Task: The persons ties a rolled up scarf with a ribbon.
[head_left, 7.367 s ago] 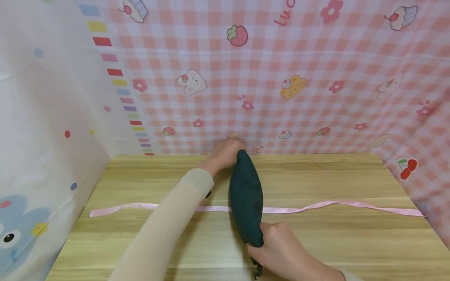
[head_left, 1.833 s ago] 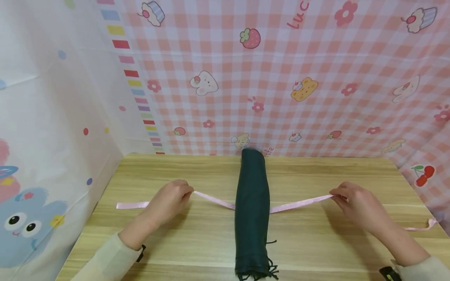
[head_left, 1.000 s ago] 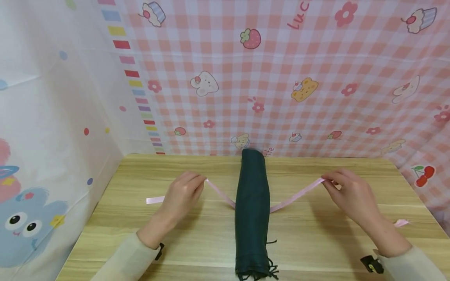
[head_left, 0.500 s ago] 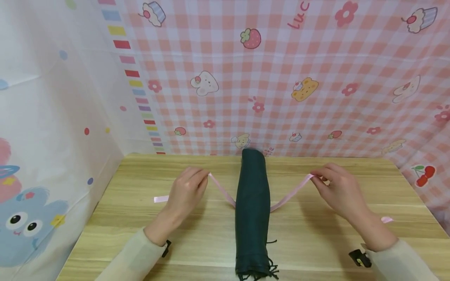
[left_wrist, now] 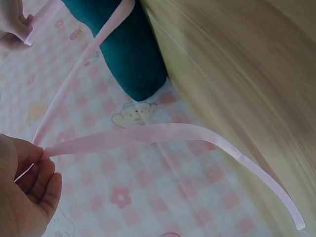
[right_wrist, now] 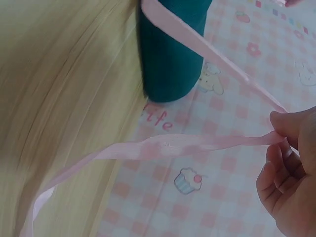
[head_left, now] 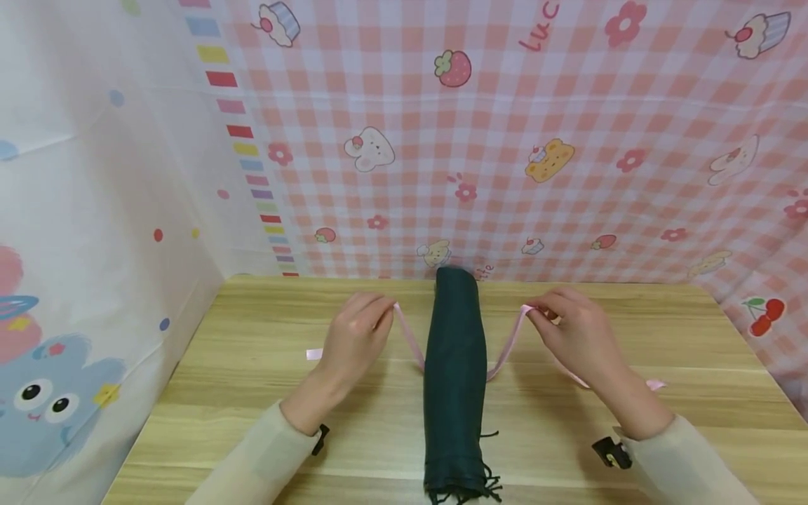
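Note:
A dark green rolled scarf (head_left: 456, 379) with a fringed near end lies lengthwise on the wooden table. Beneath it passes a pink ribbon (head_left: 412, 337), whose two sides rise to my hands. My left hand (head_left: 356, 333) pinches the ribbon between thumb and fingertips, left of the scarf. On the other side, my right hand (head_left: 577, 330) pinches it the same way. Loose tails hang from both hands; in the left wrist view one ribbon tail (left_wrist: 168, 132) curves down to the table, and in the right wrist view the other ribbon tail (right_wrist: 163, 146) does likewise. The ribbon under the scarf is hidden.
The wooden table (head_left: 221, 393) meets a pink checked cloth (head_left: 404, 140) at the back, close to the scarf's far end. A white printed cloth (head_left: 95, 210) hangs at the left. Dark wrist devices such as the right one (head_left: 611, 453) sit at both cuffs.
Earlier both hands held the scarf above the ribbon; then it lay down and each hand took a ribbon side. Since then the hands have risen and come closer together, drawing the tails inward.

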Action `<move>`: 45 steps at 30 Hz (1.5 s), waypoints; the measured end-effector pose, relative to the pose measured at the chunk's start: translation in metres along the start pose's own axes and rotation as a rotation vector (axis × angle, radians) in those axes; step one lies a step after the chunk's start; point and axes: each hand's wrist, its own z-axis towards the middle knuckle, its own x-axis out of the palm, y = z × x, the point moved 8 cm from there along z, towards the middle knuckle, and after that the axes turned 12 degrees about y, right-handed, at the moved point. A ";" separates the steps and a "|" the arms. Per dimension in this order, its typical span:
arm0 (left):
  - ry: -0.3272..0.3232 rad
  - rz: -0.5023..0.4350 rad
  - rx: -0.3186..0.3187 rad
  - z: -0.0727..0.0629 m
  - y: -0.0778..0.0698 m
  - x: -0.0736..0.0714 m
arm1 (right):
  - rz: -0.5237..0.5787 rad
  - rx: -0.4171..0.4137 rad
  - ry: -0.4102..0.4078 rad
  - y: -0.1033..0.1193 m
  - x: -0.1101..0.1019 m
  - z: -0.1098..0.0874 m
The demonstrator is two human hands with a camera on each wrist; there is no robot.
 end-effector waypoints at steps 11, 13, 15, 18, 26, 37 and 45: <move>-0.043 -0.047 -0.026 0.007 -0.008 0.006 | 0.067 -0.015 -0.024 0.014 0.012 0.013; -0.041 -0.060 -0.037 0.008 -0.009 0.008 | 0.073 -0.024 -0.029 0.017 0.014 0.015; -0.034 -0.076 -0.050 0.008 -0.010 0.009 | 0.084 -0.030 -0.029 0.018 0.017 0.016; -0.030 -0.123 -0.058 0.009 -0.012 0.011 | 0.106 -0.035 -0.024 0.021 0.021 0.018; -0.033 -0.358 -0.110 0.010 -0.013 0.020 | 0.164 -0.020 -0.004 0.028 0.033 0.024; 0.066 -0.638 -0.414 0.007 -0.004 0.038 | 0.399 0.125 0.069 0.028 0.043 0.028; 0.065 -0.769 -0.469 0.011 -0.005 0.043 | 0.594 0.252 0.140 0.025 0.053 0.030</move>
